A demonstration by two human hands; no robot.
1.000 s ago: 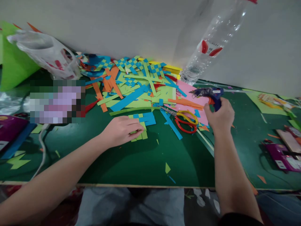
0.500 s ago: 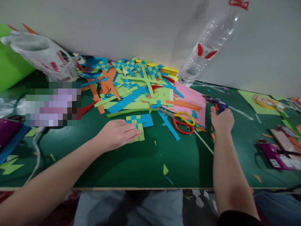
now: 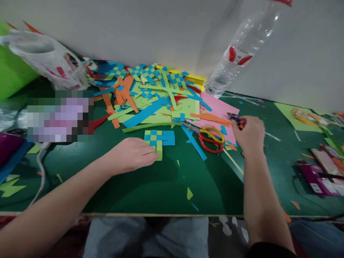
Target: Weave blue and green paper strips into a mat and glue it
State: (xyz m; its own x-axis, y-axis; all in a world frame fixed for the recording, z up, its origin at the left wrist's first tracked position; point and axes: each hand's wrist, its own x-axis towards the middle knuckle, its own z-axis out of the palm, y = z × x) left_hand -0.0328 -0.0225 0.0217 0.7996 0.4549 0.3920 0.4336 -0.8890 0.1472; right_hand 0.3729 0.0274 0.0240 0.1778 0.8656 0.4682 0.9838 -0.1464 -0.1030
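Observation:
My left hand (image 3: 135, 156) is closed on the lower green strips of a small woven paper piece (image 3: 153, 137), checkered blue and green, lying on the green tabletop. Blue strip ends stick out to its right; the hand covers its lower left part. Farther right, my right hand (image 3: 249, 134) is wrapped around a dark blue glue gun (image 3: 234, 117). The gun's nozzle points left over the pink paper (image 3: 217, 102), and most of its body is hidden behind the fingers. Between my hands lie scissors (image 3: 211, 139) with one yellow and one red handle loop.
Behind my hands spreads a heap of paper strips (image 3: 150, 111) and woven squares. A plastic bottle (image 3: 236, 57) leans on the wall. On the left are a plastic bag (image 3: 53, 61) and a blurred-out object (image 3: 61, 116) with a cable; on the right, a purple box (image 3: 317, 179).
My right hand has lowered the glue gun from its earlier raised position, then shifted it slightly left. My left hand stays at the woven piece, its fingers now on the lower strips.

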